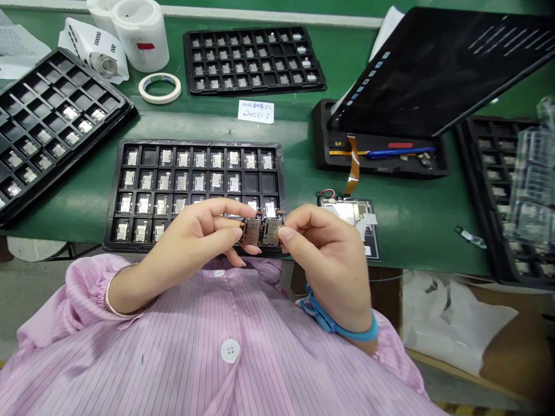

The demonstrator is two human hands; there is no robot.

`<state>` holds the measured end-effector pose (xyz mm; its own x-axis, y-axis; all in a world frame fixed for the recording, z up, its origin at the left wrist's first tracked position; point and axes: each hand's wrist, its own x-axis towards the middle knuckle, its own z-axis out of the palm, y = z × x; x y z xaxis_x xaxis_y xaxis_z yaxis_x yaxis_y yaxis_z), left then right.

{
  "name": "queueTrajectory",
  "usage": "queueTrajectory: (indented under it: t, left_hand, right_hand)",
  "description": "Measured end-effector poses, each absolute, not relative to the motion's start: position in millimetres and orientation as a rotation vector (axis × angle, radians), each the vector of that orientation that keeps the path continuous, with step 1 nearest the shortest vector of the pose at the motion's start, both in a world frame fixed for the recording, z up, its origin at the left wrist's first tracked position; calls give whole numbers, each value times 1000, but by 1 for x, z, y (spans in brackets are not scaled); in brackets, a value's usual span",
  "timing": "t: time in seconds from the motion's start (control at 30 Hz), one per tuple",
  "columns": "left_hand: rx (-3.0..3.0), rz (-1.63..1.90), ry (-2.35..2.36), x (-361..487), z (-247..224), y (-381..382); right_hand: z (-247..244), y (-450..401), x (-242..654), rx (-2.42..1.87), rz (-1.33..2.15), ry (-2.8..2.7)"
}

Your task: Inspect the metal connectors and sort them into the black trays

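Observation:
Two small circuit boards are held side by side over the near right edge of a black compartment tray [195, 142]. My left hand [195, 234] pinches the left circuit board [251, 230] between thumb and fingers. The right circuit board [271, 231] is gripped at its outer edge by the thumb and index finger of my right hand [327, 248]. Similar small boards sit in many of the tray's compartments; a few compartments hold none. Part of the tray's near side is hidden behind my hands.
A black screen [433, 69] leans on a foam holder [381, 167] with a blue pen [394, 152]. An opened device [347, 214] lies nearer. Other trays stand left [56, 115], behind [255, 60] and right [485, 190]. Tape ring [160, 88] and film rolls [141, 37] are back left.

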<state>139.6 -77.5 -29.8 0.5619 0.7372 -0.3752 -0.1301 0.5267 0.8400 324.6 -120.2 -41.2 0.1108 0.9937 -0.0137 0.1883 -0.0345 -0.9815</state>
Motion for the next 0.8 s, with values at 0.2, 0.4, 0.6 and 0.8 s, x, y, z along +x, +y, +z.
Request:
queueTrajectory:
  t: [0.2,0.4,0.6,0.8]
  left_hand:
    - [870,573,829,138,-31,-79]
    - [858,577,841,140,-31,-78]
    - [865,576,840,139,-33,-78]
    - [868,568,848,139,-31,-79]
  right_hand:
    - [-42,-121,325,-1434,1068,-1249]
    - [-42,-121,324,-1421,1042,-1280]
    - [-40,-122,325,-1438,1027,-1302]
    - [-41,-122,325,-1435,1039,-1299]
